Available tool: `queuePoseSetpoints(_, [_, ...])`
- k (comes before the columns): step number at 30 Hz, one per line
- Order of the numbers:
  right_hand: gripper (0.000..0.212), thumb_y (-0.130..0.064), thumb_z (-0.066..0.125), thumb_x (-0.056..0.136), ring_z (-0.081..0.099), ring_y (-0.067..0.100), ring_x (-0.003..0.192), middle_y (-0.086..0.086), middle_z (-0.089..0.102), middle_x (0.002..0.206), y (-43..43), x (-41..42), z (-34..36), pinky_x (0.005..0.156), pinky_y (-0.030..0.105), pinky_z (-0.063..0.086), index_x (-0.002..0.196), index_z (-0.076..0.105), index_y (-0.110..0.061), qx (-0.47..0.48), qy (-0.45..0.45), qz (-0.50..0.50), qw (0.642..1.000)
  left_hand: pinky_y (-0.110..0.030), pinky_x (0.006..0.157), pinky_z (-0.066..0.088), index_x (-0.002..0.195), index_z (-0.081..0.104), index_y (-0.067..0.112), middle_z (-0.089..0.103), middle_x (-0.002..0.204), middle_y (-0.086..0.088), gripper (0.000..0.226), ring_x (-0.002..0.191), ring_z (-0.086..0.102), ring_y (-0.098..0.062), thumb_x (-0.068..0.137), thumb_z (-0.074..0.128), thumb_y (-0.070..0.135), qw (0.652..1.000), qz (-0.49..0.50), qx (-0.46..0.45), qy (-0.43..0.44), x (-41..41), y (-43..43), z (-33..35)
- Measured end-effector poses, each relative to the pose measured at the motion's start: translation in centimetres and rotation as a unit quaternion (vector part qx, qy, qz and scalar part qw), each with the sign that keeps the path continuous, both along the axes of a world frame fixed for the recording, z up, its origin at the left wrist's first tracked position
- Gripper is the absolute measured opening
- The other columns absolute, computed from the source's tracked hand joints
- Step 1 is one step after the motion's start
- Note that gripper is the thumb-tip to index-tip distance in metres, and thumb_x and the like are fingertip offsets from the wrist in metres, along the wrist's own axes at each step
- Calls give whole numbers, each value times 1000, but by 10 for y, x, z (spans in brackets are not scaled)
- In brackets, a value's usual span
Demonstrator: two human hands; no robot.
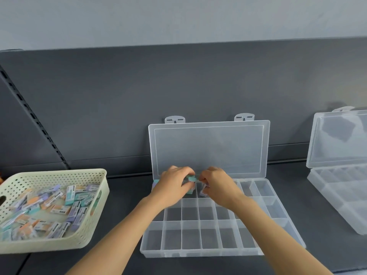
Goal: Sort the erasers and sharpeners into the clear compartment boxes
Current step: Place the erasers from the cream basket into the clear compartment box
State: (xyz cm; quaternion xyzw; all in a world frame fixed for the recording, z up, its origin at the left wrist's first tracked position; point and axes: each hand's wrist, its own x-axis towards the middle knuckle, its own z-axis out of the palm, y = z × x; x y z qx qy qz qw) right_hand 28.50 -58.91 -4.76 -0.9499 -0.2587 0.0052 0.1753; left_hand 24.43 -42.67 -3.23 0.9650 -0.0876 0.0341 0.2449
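Note:
A clear compartment box [210, 253] lies open in front of me, its lid [208, 147] leaning against the back panel. Both hands hover over its far row. My left hand [172, 185] grips teal erasers [191, 178], with more teal showing under the fingers. My right hand [216, 185] pinches a purple eraser [203, 190] down in a far compartment. A teal and purple item [155, 183] sits at the box's far left corner. A cream perforated basket [95, 221] at the left holds several teal, purple and orange erasers [49, 207].
A second clear compartment box [337, 195] stands open at the right edge, its lid raised. The dark shelf surface [123, 195] runs between basket and box. A dark back panel [178, 96] rises behind, with a slotted upright at the left.

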Motion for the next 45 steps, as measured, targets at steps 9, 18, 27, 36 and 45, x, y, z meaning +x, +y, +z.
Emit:
queuePoseSetpoints(9, [17, -8, 64, 83, 52, 25, 90, 6, 58, 100, -6, 0, -2, 70, 25, 43, 99, 63, -9, 14, -1, 2, 1000, -35, 96, 39, 118, 59, 21, 61, 117, 7, 28, 115, 45, -17, 91, 59, 28, 995, 0, 102, -23, 5, 4, -11])
queuePoseSetpoints(18, [16, -18, 61, 87, 56, 27, 90, 8, 60, 98, -3, -5, -2, 72, 31, 47, 99, 64, -7, 28, -6, -20, 999, -34, 92, 41, 113, 62, 21, 63, 114, 6, 23, 109, 50, -17, 90, 60, 23, 994, 12, 98, -54, 5, 2, -11])
queuePoseSetpoints(27, [14, -8, 58, 89, 60, 24, 84, 7, 66, 98, 3, -2, -3, 75, 29, 51, 99, 68, -8, 62, 10, -14, 998, -34, 92, 44, 113, 62, 20, 63, 114, 5, 25, 107, 52, -16, 89, 63, 27, 996, 28, 72, -53, 1, 10, -9])
queuePoseSetpoints(36, [32, -4, 60, 87, 62, 25, 96, 8, 60, 115, 7, -2, 4, 84, 29, 52, 118, 63, -10, 66, 23, -17, 997, -29, 94, 45, 122, 59, 18, 57, 122, 5, 35, 113, 49, -13, 88, 65, 19, 999, 28, 12, -35, -7, 30, 0])
queuePoseSetpoints(45, [31, -12, 60, 88, 53, 29, 107, 9, 61, 115, 47, -16, 16, 88, 35, 48, 119, 62, -13, 31, -30, 29, 999, -27, 90, 49, 121, 58, 19, 56, 122, 5, 35, 107, 54, -11, 87, 65, 18, 996, 82, -10, -20, -23, 59, -4])
